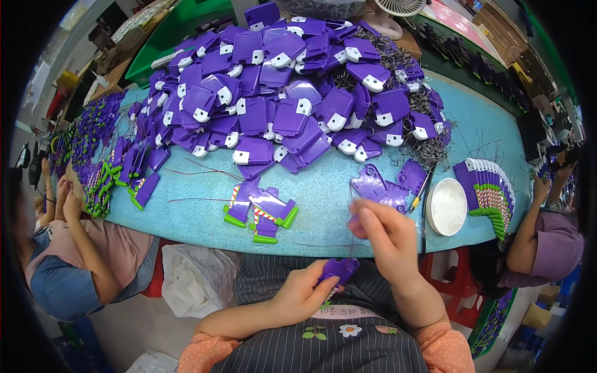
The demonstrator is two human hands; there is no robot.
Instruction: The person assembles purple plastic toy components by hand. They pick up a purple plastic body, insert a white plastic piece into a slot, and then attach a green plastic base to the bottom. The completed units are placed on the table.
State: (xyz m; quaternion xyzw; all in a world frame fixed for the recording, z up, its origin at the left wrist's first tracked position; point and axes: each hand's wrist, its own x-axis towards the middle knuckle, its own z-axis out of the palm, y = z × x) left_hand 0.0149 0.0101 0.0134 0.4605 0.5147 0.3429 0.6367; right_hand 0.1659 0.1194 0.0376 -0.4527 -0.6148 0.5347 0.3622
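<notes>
Your left hand (305, 292) clamped on purple part (339, 269), below bench (323, 205) edge. Right hand (382, 233) pinched together on thin wire (352, 245), likely. Risk: wire slips, or part drops into lap.

purple plastic pieces (280, 93), turquoise table (323, 193), white round lid (446, 206), striped apron (323, 348)

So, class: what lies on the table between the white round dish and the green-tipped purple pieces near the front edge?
In the head view, between the white round dish and the green-tipped purple pieces lie flat purple parts, with the person's raised right hand in front of them.
</notes>
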